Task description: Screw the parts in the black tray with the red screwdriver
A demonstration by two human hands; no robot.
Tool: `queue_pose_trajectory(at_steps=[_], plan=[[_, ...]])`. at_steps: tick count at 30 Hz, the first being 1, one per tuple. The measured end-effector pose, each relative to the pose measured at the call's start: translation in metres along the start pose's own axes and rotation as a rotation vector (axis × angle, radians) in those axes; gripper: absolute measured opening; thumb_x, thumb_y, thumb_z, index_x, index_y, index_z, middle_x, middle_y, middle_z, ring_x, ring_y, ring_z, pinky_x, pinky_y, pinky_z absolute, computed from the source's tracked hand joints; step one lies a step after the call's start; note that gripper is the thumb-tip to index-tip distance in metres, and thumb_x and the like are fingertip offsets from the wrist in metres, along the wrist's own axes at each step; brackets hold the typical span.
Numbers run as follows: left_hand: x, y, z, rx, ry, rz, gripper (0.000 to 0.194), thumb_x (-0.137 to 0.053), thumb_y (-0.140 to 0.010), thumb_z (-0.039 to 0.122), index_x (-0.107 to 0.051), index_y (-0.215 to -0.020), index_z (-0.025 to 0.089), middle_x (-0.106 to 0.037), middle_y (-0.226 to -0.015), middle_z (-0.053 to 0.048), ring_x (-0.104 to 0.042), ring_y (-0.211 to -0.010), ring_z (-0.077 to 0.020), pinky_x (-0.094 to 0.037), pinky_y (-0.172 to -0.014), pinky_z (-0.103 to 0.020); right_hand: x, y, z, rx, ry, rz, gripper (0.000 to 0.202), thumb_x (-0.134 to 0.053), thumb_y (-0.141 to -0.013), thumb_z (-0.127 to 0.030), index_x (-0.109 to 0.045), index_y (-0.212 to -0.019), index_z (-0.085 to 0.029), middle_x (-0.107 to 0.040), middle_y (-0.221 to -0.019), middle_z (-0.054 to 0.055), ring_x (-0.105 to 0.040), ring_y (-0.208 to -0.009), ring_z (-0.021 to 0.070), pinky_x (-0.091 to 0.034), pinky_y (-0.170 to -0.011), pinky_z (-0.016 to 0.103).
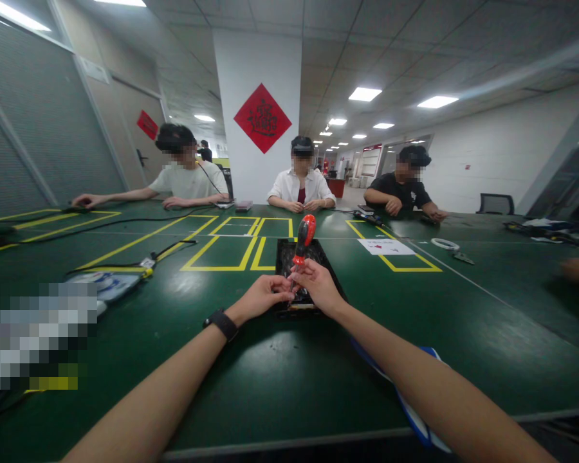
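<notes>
A screwdriver [305,239] with a red and black handle stands nearly upright, handle up. Its shaft is pinched low down by the fingers of my right hand [321,286]. My left hand [265,297] is closed too, its thumb and fingertips together at the shaft's lower end; what lies between them is too small to make out. Both hands are over a black, open box-like device [284,252] on the table in front of me. Its inside is dark and partly covered by my hands, and the screwdriver's tip is hidden.
The green table [251,386] carries yellow tape outlines. To the left lie a plastic bag [110,283] and a black cable [174,247]. A printed sheet [386,247] and a white ring [444,244] lie to the right. Several people sit around, one [302,183] straight across.
</notes>
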State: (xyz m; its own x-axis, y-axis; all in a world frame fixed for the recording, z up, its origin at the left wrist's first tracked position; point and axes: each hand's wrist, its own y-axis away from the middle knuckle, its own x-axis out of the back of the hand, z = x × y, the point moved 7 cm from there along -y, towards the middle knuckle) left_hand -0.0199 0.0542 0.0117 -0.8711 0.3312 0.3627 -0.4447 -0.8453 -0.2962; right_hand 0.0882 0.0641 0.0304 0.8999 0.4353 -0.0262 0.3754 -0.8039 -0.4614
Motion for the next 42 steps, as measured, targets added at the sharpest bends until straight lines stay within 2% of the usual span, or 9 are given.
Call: queue_pose_trajectory(at_steps=[3,6,12,17,20,23,26,35,42], plan=[[-0.003,0.001,-0.003,0.020,0.082,-0.063,0.024,-0.064,-0.070,0.034,-0.064,-0.075,0.010,-0.066,-0.074,-0.006,-0.058,-0.069,-0.0132,-0.044,-0.069,-0.026,-0.003,0.001,-0.003,-0.016,0.010,-0.039,0.027,-0.056,-0.077,-0.037,-0.057,-0.094,-0.016,-0.062,-0.078,0.003,-0.058,-0.062,0.0098,-0.049,-0.057,0.024],[-0.004,0.001,-0.004,0.026,0.111,-0.069,0.026,-0.063,-0.071,0.035,-0.066,-0.076,0.009,-0.068,-0.079,-0.008,-0.060,-0.072,-0.0153,-0.044,-0.072,-0.028,-0.008,0.003,-0.007,-0.035,0.004,-0.087,0.032,-0.050,-0.081,-0.040,-0.057,-0.101,-0.016,-0.064,-0.085,0.005,-0.058,-0.063,0.0101,-0.050,-0.057,0.024],[0.002,0.000,-0.002,0.018,0.026,0.018,0.028,-0.066,-0.067,0.037,-0.064,-0.076,0.010,-0.067,-0.076,-0.006,-0.058,-0.068,-0.0137,-0.044,-0.068,-0.026,-0.003,0.002,-0.005,-0.018,-0.038,-0.040,0.028,-0.054,-0.079,-0.038,-0.058,-0.095,-0.015,-0.064,-0.080,0.004,-0.060,-0.068,0.0114,-0.050,-0.064,0.026],[0.006,0.001,0.000,-0.024,-0.093,0.087,0.029,-0.070,-0.063,0.037,-0.059,-0.069,0.010,-0.061,-0.067,-0.001,-0.053,-0.063,-0.0108,-0.041,-0.065,-0.024,-0.003,0.001,-0.001,-0.021,-0.047,-0.033,0.027,-0.056,-0.077,-0.038,-0.056,-0.092,-0.016,-0.063,-0.075,0.003,-0.059,-0.064,0.0108,-0.049,-0.060,0.024],[0.004,0.001,-0.002,-0.020,-0.101,0.068,0.029,-0.067,-0.066,0.038,-0.061,-0.070,0.010,-0.061,-0.068,-0.001,-0.053,-0.064,-0.0114,-0.041,-0.065,-0.025,-0.005,0.001,0.000,-0.039,-0.072,-0.049,0.032,-0.055,-0.077,-0.041,-0.056,-0.097,-0.016,-0.064,-0.077,0.005,-0.060,-0.065,0.0117,-0.050,-0.061,0.025],[0.001,0.002,-0.001,-0.020,-0.021,-0.007,0.028,-0.062,-0.071,0.037,-0.063,-0.075,0.010,-0.065,-0.074,-0.004,-0.057,-0.070,-0.0138,-0.043,-0.070,-0.026,-0.006,0.001,0.000,-0.043,-0.092,-0.076,0.039,-0.053,-0.079,-0.042,-0.054,-0.106,-0.015,-0.064,-0.082,0.006,-0.061,-0.070,0.0130,-0.051,-0.063,0.027],[-0.002,0.002,0.001,-0.013,0.050,-0.061,0.026,-0.060,-0.073,0.036,-0.064,-0.077,0.010,-0.066,-0.078,-0.005,-0.059,-0.074,-0.0149,-0.043,-0.075,-0.028,-0.005,0.001,0.002,-0.041,-0.063,-0.077,0.038,-0.056,-0.077,-0.040,-0.055,-0.106,-0.015,-0.063,-0.082,0.005,-0.060,-0.068,0.0122,-0.052,-0.061,0.027],[0.003,0.000,0.003,-0.044,-0.016,0.067,0.025,-0.069,-0.065,0.033,-0.059,-0.075,0.012,-0.061,-0.070,-0.001,-0.054,-0.066,-0.0111,-0.043,-0.068,-0.025,0.002,0.000,-0.001,0.005,-0.046,0.018,0.027,-0.063,-0.072,-0.033,-0.056,-0.093,-0.017,-0.060,-0.075,0.000,-0.058,-0.063,0.0093,-0.050,-0.059,0.023],[-0.001,0.002,0.002,-0.048,-0.016,-0.021,0.024,-0.060,-0.074,0.034,-0.062,-0.079,0.011,-0.064,-0.081,-0.004,-0.057,-0.074,-0.0140,-0.043,-0.073,-0.027,-0.005,0.001,0.000,-0.045,-0.093,-0.052,0.035,-0.056,-0.077,-0.037,-0.056,-0.105,-0.015,-0.063,-0.082,0.005,-0.060,-0.071,0.0122,-0.050,-0.063,0.026]])
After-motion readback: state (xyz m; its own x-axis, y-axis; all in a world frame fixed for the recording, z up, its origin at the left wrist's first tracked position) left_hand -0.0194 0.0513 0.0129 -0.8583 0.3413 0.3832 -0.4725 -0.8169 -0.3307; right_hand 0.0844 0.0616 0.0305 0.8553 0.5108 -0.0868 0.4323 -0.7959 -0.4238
